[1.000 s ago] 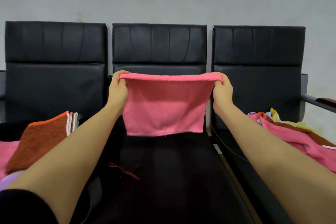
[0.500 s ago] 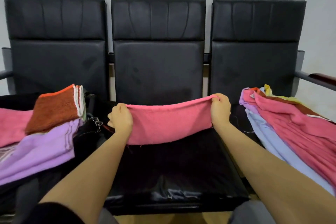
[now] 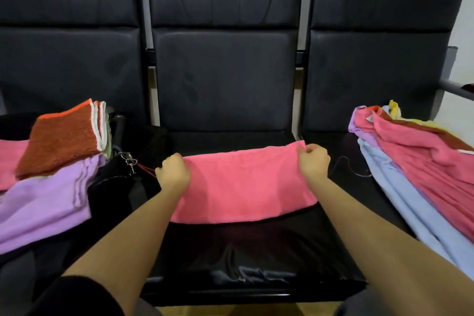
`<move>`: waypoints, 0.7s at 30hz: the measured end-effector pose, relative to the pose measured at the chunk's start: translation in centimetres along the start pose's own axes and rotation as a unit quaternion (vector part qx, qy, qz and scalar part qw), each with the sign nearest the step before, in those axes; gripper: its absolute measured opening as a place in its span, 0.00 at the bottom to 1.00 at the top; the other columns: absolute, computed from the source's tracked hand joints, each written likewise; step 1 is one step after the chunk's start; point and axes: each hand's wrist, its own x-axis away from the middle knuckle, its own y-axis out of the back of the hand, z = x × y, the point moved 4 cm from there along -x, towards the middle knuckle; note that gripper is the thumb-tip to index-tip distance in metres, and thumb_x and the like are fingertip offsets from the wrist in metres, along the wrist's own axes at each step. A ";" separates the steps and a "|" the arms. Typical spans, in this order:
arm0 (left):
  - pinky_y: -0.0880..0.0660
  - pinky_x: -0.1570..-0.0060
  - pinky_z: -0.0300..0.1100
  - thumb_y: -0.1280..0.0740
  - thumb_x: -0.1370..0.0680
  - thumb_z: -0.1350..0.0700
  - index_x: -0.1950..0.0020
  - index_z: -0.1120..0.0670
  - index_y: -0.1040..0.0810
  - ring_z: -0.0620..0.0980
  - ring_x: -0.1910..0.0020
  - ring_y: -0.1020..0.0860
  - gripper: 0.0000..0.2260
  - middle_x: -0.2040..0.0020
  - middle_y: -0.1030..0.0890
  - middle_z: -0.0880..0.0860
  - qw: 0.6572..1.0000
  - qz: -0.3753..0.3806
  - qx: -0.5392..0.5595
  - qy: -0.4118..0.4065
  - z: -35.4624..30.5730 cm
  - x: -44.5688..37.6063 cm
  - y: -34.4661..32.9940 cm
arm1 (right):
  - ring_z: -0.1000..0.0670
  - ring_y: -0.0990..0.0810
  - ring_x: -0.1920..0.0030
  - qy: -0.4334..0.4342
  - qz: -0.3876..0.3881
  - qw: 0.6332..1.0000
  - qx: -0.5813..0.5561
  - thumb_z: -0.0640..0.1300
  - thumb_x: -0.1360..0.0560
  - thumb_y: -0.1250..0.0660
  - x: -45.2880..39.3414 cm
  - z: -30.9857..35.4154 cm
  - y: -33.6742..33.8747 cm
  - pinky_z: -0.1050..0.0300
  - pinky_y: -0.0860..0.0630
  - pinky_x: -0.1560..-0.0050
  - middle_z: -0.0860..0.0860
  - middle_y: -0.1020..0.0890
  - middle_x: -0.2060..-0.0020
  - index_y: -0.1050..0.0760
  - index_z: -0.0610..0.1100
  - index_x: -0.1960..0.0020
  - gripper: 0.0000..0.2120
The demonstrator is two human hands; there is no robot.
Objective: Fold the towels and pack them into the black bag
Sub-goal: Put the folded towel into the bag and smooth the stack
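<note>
Gripping the pink towel's (image 3: 243, 185) far corners on the middle seat (image 3: 256, 246), left hand (image 3: 173, 174) and right hand (image 3: 314, 161) curl closed; fingertips hidden.

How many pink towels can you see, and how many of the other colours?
Pink: 3 — one gripped flat on the middle seat, one at the left edge, one in the right pile
Purple: 2
Rust-orange: 2
Light blue: 1
Yellow: 1
Total: 9 that show; more may be hidden in the piles.
</note>
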 end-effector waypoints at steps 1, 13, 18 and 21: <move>0.31 0.45 0.50 0.43 0.23 0.65 0.47 0.61 0.25 0.62 0.45 0.24 0.10 0.46 0.21 0.61 1.000 -0.006 -0.008 -0.008 -0.2 -0.5 0.0 | 0.46 0.24 0.54 0.011 -0.007 1.000 0.003 0.42 0.20 0.41 -0.4 0.0 -0.3 0.55 0.31 0.57 0.45 0.22 0.54 0.23 0.38 0.49 0.10; 0.32 0.50 0.46 0.42 0.24 0.62 0.40 0.57 0.29 0.55 0.51 0.22 0.13 0.47 0.23 0.55 0.963 -0.018 -0.232 -0.137 -2.5 -6.1 -3.3 | 0.42 0.21 0.52 0.051 -0.019 0.982 0.183 0.46 0.19 0.43 -7.1 0.2 -5.6 0.49 0.27 0.55 0.43 0.20 0.52 0.26 0.41 0.50 0.11; 0.35 0.43 0.46 0.41 0.24 0.61 0.42 0.58 0.24 0.56 0.41 0.29 0.13 0.40 0.27 0.56 0.943 -0.026 -0.299 -0.141 -1.8 -6.0 -5.8 | 0.40 0.24 0.45 0.102 -0.009 0.961 0.258 0.40 0.20 0.43 -7.8 -0.1 -7.3 0.46 0.29 0.45 0.42 0.22 0.45 0.26 0.40 0.41 0.11; 0.36 0.44 0.49 0.39 0.27 0.62 0.43 0.61 0.25 0.60 0.42 0.32 0.13 0.37 0.30 0.60 0.962 -0.074 -0.226 -0.134 -2.2 -5.2 -5.6 | 0.38 0.27 0.46 0.230 -0.089 0.917 0.314 0.31 0.27 0.40 -6.4 -0.1 -8.2 0.46 0.33 0.46 0.40 0.26 0.43 0.29 0.38 0.36 0.19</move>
